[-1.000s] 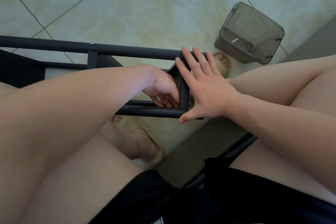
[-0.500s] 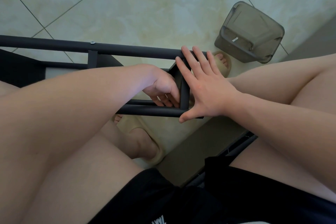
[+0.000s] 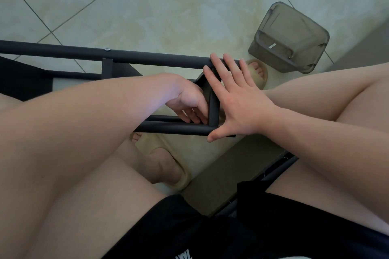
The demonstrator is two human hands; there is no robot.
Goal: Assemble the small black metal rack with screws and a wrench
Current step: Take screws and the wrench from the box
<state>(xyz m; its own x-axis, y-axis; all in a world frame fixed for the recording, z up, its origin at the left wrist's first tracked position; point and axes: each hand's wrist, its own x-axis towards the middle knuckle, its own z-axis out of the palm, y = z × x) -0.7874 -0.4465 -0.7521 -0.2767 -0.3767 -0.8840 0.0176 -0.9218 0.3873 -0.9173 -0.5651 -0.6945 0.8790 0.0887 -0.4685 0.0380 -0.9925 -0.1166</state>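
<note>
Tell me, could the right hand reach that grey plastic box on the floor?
Probably yes. The right hand lies flat on the rack end, and the grey box sits just beyond, with only a slippered foot between.

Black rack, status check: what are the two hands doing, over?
Right hand flat, fingers straight, pressing end frame of black rack. Left hand inside the frame, fingers curled at the end bar; grip hidden. Grey plastic bin stands apart.
</note>
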